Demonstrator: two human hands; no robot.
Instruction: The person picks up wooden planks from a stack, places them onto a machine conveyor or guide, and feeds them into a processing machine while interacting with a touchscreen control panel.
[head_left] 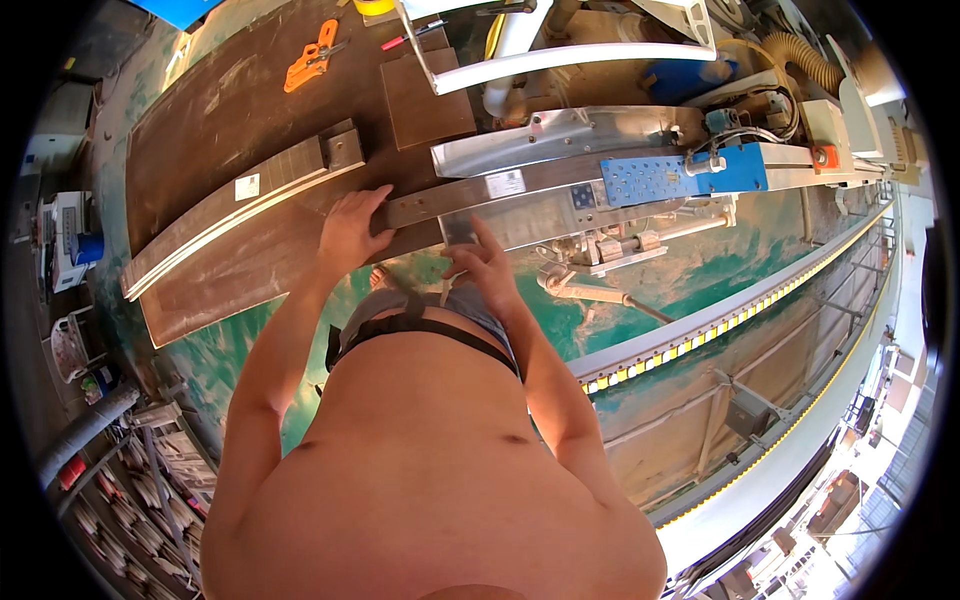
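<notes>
A long, narrow brown board (440,202) with a white label lies along the metal bed of a machine. My left hand (350,228) is at its left end, with the fingers on the far side and the thumb on the near side, gripping it. Close to the machine's near metal edge is my right hand (486,268). Its index finger stretches toward the metal plate (460,228), while thumb and other fingers are curled together. A thin pale thing shows below those fingers; its kind cannot be made out.
Stacked brown strips (270,185) lie on a large brown sheet (210,110) to the left. Beyond them is an orange tool (312,58). A perforated blue plate (645,182) sits on the machine. A rail with yellow marks (690,345) runs along the right.
</notes>
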